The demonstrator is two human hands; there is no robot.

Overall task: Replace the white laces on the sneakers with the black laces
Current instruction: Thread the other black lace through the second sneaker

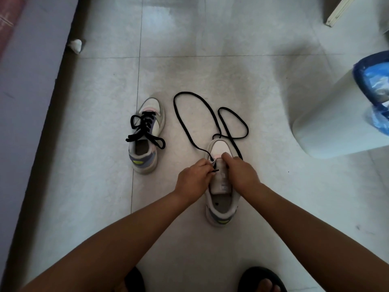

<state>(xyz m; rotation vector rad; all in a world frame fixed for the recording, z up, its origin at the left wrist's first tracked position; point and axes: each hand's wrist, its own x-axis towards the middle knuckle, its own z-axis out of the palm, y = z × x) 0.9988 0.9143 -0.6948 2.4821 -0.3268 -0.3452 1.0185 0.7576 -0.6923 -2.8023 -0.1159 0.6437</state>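
Your left hand (pixel 192 179) pinched one tip of the loose black lace (pixel 190 125) at the front eyelets of the near sneaker (pixel 220 205). Your right hand (pixel 242 172) curled its grip over the same shoe's tongue and right edge. The rest of that lace lay in loops on the tiled floor (pixel 210 66) beyond the toe. The other sneaker (pixel 146 137) stood to the left, well apart, already laced in black. At the right a white bin (pixel 332 121) held a blue plastic liner (pixel 376 87); its contents were unclear.
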